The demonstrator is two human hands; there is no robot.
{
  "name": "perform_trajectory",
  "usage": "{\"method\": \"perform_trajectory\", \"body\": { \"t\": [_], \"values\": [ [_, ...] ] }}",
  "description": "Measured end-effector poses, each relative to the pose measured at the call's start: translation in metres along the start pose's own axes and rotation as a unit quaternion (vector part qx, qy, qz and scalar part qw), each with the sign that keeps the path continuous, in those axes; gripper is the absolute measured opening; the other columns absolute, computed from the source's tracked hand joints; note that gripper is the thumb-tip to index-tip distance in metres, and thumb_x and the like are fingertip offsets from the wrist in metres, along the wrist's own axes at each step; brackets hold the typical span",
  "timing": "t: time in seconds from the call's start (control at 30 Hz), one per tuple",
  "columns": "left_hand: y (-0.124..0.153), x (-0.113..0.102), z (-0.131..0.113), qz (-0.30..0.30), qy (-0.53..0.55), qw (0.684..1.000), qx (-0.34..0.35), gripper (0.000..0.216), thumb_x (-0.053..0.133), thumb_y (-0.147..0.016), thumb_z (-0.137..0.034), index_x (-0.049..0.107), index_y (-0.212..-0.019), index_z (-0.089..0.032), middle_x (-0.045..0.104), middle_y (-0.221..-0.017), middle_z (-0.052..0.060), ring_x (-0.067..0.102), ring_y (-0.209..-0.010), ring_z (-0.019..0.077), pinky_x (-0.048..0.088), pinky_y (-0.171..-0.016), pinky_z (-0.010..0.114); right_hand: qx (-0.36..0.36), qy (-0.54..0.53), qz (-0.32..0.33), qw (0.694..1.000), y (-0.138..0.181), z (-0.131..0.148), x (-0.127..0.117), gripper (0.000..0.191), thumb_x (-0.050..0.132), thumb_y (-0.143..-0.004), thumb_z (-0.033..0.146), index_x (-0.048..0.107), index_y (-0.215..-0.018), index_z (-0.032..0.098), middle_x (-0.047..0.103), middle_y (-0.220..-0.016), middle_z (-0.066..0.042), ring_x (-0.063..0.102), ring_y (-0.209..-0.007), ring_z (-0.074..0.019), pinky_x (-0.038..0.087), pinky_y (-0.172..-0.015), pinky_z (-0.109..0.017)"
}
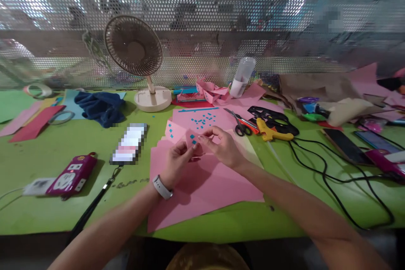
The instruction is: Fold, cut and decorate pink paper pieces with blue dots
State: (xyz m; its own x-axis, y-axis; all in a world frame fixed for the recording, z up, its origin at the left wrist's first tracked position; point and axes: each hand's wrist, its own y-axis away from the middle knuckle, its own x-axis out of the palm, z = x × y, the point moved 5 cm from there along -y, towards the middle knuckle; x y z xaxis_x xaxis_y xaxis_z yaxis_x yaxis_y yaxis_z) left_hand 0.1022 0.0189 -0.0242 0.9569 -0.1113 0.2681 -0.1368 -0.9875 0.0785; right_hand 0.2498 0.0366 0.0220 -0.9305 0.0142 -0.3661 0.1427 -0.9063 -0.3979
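My left hand (179,161), with a white watch (162,187) on its wrist, grips a small pink paper piece (189,136) bearing blue squares. The fingers of my right hand (225,147) are pinched together at that piece's right edge; whatever lies between their tips is too small to make out. Both hands are above a stack of pink paper sheets (205,194). Just beyond them, tiny blue paper bits (202,121) lie scattered on pink paper near a thin blue strip (198,110). Another pink piece (176,131) with blue squares rests left of the bits.
Scissors (243,129) and a yellow glue gun (272,131) with a black cord lie to the right. On the left are a phone (130,143), a purple power strip (73,175) and a dark blue cloth (100,107). A fan (152,99) and a bottle (243,76) stand behind.
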Motion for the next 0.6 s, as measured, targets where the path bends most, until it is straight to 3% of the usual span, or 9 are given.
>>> {"method": "perform_trajectory", "body": {
  "t": [0.27, 0.47, 0.6],
  "values": [
    [-0.002, -0.001, -0.007, 0.001, -0.005, 1.000, 0.029, 0.036, 0.083, -0.064, -0.045, 0.070, -0.075, -0.014, 0.068, -0.068, 0.001, 0.063, -0.060, 0.0106, 0.057, -0.061, 0.023, 0.032, -0.069, 0.029, 0.997, -0.005, 0.003, 0.001, 0.018, 0.063, -0.082, 0.037, 0.061, -0.079, 0.020, 0.066, -0.079, -0.001, 0.060, -0.078, -0.0159, 0.047, -0.077, -0.030],
    [0.000, 0.001, -0.009, 0.026, 0.012, 0.999, 0.028, 0.039, 0.084, -0.066, -0.039, 0.072, -0.096, -0.018, 0.073, -0.085, 0.005, 0.069, -0.073, 0.0169, 0.059, -0.067, 0.027, 0.042, -0.069, 0.026, 0.996, -0.011, -0.001, -0.001, 0.017, 0.063, -0.083, 0.037, 0.061, -0.080, 0.019, 0.065, -0.079, 0.000, 0.059, -0.077, -0.0151, 0.047, -0.077, -0.030],
    [0.000, -0.001, -0.005, 0.004, -0.006, 1.000, 0.005, 0.033, 0.083, -0.065, -0.043, 0.072, -0.080, -0.015, 0.071, -0.074, 0.005, 0.067, -0.066, 0.0164, 0.057, -0.062, 0.026, 0.060, -0.066, 0.050, 0.995, -0.008, -0.005, 0.002, 0.017, 0.063, -0.082, 0.035, 0.062, -0.080, 0.018, 0.065, -0.079, -0.001, 0.059, -0.077, -0.0148, 0.046, -0.077, -0.030]
  ]
}}
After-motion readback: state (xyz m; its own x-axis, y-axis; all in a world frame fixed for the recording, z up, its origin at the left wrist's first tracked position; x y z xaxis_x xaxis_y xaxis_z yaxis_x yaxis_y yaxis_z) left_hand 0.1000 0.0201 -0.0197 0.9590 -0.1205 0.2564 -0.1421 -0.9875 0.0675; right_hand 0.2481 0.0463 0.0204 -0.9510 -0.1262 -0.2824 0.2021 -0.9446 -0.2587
